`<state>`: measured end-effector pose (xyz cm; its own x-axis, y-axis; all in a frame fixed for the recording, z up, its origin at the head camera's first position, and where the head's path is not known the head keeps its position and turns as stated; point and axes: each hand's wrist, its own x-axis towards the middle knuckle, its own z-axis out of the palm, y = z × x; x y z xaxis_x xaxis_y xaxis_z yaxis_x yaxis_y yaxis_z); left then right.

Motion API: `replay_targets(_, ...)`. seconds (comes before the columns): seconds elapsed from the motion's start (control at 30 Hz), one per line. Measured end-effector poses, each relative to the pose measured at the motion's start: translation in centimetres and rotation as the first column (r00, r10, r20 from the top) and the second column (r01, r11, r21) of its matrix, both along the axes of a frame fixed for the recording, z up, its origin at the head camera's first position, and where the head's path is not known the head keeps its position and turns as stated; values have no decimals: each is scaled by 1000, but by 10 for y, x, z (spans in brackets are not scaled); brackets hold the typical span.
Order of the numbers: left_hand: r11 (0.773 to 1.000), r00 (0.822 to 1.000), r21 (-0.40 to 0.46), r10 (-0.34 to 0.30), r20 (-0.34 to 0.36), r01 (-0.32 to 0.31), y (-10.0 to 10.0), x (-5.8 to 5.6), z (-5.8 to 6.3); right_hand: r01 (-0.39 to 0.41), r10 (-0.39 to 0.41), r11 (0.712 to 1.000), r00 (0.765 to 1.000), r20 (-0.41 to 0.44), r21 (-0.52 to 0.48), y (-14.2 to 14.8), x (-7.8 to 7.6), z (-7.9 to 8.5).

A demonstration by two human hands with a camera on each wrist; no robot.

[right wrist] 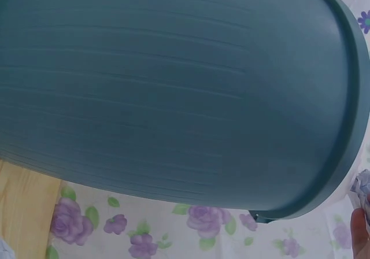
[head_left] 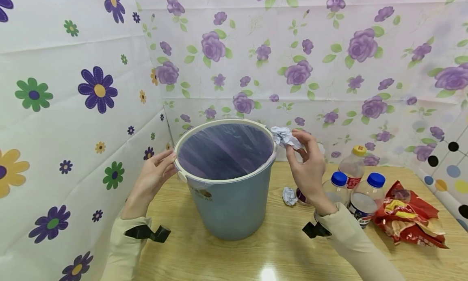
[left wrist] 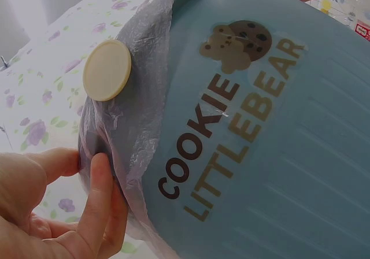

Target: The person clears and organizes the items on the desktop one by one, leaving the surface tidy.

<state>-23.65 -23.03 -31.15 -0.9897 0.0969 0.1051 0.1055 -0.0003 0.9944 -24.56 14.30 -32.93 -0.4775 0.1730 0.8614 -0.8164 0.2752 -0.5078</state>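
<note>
Fingertips of our right hand (head_left: 310, 169) pinch a crumpled white paper ball (head_left: 283, 135) just beside the cream rim (head_left: 219, 180) of the blue COOKIE LITTLEBEAR waste bin (head_left: 230, 210); whether paper and rim touch, we cannot tell. Our left hand (head_left: 151, 175) grasps the rim's opposite side, thumb and fingers closed over the plastic liner (head_left: 224, 151). The bin stands upright, nearer the left edge of the table (head_left: 175, 244). To do this well, we should hold the liner firmly against the rim, bring the paper over the middle of the opening and let go well inside. Right of the bin lies a second paper ball (head_left: 290, 195); toward the table's right edge stand two blue-capped bottles (head_left: 367, 197), a yellow-capped bottle (head_left: 352, 167) and a red snack bag (head_left: 409, 220).
</note>
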Motion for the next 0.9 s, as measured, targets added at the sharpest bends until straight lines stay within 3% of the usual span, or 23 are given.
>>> replay_targets(0.9,1000,1000,-9,-7,17,7,0,1,1,-87,86,994,996,15,59,-13,0,21)
